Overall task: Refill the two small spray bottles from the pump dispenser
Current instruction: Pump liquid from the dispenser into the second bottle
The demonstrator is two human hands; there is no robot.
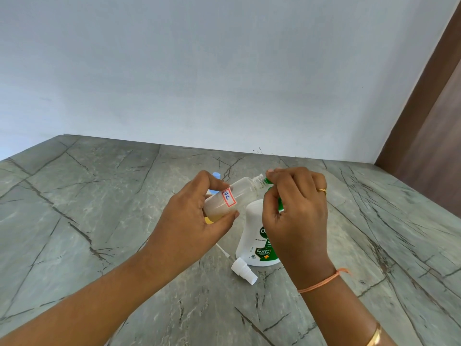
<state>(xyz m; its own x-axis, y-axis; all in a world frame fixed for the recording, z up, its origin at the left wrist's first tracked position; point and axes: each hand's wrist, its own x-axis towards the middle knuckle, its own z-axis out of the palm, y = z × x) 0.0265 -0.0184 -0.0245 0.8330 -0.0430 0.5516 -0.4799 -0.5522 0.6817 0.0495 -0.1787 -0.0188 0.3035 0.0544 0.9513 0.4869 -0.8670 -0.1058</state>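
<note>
The left hand [197,221] grips a small spray bottle [245,189] round its lower body, thumb below and fingers curled over the top. The bottle is held above the desk [99,208], tilted, with its uncapped threaded neck pointing up and to the right. The right hand [294,211] is curled over the green pump head [280,204] of the pump dispenser [252,236], fingertips pinched at the nozzle, which sits just beside the bottle mouth. Both forearms reach in from the lower edge of the view.

The spray bottle is clear plastic, cylindrical, with a red-bordered label [228,198] and a little yellowish liquid at its low end. The dispenser is white plastic with a green printed panel and stands upright on the desk below the right hand. A white spray cap [243,270] with a thin dip tube [223,251] lies on its side just in front of the dispenser. A blue item [216,175] shows behind the left hand; what it is cannot be told. The desk surface is grey-green veined stone.
</note>
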